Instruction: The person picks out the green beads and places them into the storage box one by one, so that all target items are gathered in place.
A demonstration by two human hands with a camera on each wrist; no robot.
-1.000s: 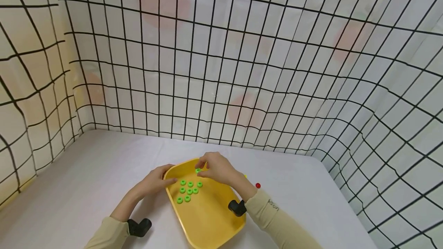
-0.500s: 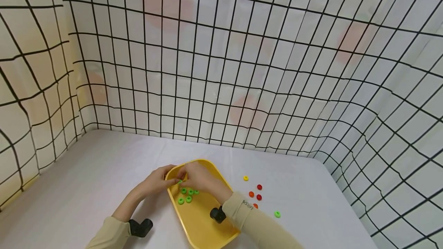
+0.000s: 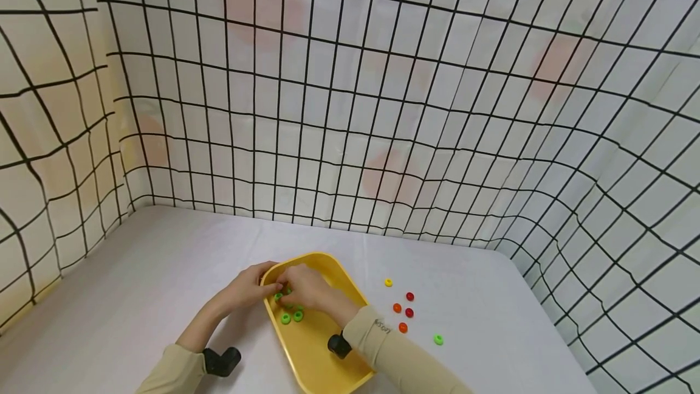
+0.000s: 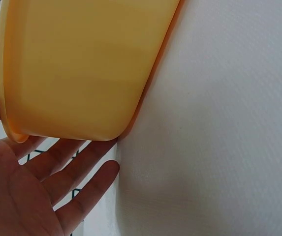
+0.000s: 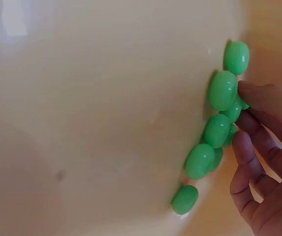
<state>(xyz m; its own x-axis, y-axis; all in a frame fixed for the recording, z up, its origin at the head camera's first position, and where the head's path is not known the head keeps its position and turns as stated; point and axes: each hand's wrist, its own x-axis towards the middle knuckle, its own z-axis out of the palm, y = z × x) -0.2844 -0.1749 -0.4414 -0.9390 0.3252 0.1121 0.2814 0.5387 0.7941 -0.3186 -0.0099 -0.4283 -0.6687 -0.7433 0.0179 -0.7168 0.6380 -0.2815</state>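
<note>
Both hands work at the yellow plastic tray [image 3: 328,345]: left hand [image 3: 247,289], fingers spread, steadies its outer wall; right hand [image 3: 306,289] fingers the green beads [image 5: 218,129] inside.

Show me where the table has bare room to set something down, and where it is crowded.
Bare: the white table between the left wall and the yellow tray, and the strip behind the tray. Crowded: the tray's far end, where both hands meet at the green rings, and the loose rings right of the tray.

Two arms in tan sleeves
A small black camera [image 3: 221,360] sits on each wrist; the right sleeve [image 3: 401,354] has tiny dark letters.
</note>
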